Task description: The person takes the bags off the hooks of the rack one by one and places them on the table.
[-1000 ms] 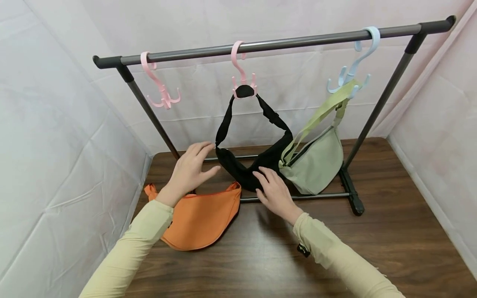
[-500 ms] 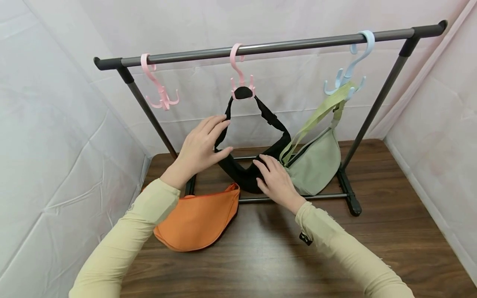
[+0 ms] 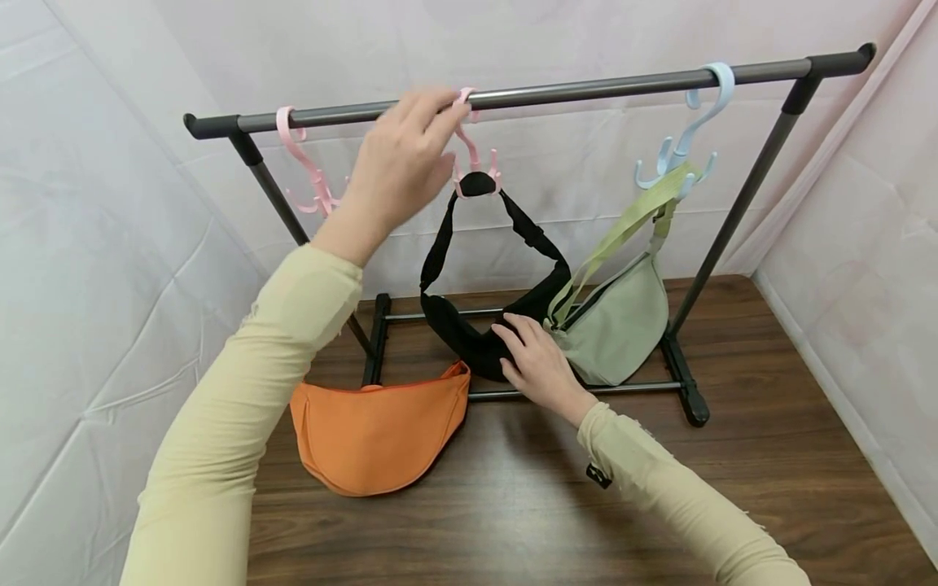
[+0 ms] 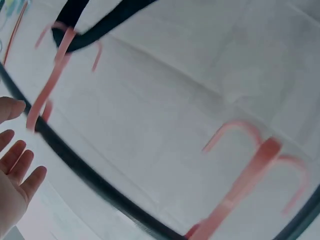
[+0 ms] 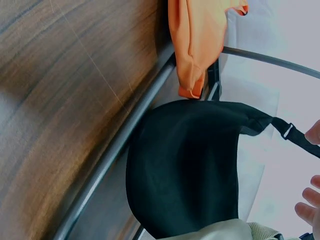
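Observation:
My left hand [image 3: 406, 159] is raised at the rack's top bar [image 3: 586, 91], its fingertips beside the middle pink hook hanger [image 3: 472, 155]. In the left wrist view, its loosely bent fingers stand apart around the hanger's upper curve [image 4: 34, 117], with nothing in their grasp. A black waist bag [image 3: 469, 342] hangs by its strap from that hanger. My right hand [image 3: 538, 362] is in front of the bag's lower part, fingers spread and holding nothing. In the right wrist view, fingers [image 5: 311, 197] show at the right edge, away from the bag's body.
An orange waist bag [image 3: 381, 443] lies on the wooden surface [image 3: 528, 513] at the left front. A pale green bag [image 3: 623, 317] hangs at right from a light blue hanger [image 3: 689, 134]. Another pink hanger [image 3: 313, 169] hangs bare at the bar's left. Cloth walls surround the rack.
My left hand has risen from beside the black bag, past its strap, to the top bar by the middle hanger. My right hand has stayed nearly still in front of the bag.

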`<state>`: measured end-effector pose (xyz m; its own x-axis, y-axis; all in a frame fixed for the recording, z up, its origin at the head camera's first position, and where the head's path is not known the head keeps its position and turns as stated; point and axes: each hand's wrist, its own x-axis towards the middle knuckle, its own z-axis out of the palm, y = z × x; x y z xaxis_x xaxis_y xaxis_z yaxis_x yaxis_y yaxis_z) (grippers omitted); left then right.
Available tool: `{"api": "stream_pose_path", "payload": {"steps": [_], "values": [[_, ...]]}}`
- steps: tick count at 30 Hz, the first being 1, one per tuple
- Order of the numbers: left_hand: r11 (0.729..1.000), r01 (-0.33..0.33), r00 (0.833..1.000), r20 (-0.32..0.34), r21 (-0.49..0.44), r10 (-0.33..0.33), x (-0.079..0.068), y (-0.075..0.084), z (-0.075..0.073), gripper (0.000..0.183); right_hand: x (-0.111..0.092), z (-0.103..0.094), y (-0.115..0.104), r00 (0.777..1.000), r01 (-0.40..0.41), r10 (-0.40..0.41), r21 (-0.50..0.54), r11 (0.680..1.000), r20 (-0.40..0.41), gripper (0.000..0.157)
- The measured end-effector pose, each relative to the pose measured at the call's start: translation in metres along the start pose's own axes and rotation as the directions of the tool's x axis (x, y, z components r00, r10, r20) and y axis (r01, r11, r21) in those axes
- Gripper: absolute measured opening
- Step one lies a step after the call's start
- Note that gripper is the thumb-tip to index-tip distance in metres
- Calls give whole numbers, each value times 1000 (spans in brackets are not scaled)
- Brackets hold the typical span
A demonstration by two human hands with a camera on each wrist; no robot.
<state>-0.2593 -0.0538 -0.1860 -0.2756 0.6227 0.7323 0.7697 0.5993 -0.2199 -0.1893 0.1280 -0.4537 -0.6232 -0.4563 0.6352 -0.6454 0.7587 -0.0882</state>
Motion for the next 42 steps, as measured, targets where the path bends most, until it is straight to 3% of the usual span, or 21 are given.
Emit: {"api": "stream_pose_path", "payload": {"steps": [2, 6, 9, 12, 16, 27, 35, 42], "values": [[998, 56, 996, 72, -7, -55, 15, -1, -7, 36, -2, 2, -1, 1000, 5, -5, 4, 1000, 8, 45], [992, 130, 966, 227, -3, -126, 37, -3, -16, 35, -7, 5, -3, 1000, 13, -13, 6, 1000, 20, 45], [988, 154, 937, 317, -7, -144, 43, -5, -20, 33, -9, 7, -4, 1000, 15, -15, 8, 1000, 25, 45], [983, 183, 922, 352, -24, -163, 43, -8, -21, 31, -9, 6, -5, 999, 13, -13, 15, 1000, 30, 43], [977, 209, 922, 342, -39, -183, 38, -13, -20, 26, -6, 3, -6, 999, -4, 3, 39, 999, 33, 41], [977, 210, 941, 279, -39, -191, 27, -15, -19, 22, -3, 3, -4, 1000, -4, 3, 73, 997, 13, 42], [979, 201, 949, 253, -29, -187, 27, -11, -17, 25, 20, -13, 3, 996, -20, 31, 131, 991, -84, 35], [978, 207, 946, 254, 3, -201, 30, -6, -13, 29, 55, -32, 18, 970, -52, 93, 181, 982, -224, 29]]}}
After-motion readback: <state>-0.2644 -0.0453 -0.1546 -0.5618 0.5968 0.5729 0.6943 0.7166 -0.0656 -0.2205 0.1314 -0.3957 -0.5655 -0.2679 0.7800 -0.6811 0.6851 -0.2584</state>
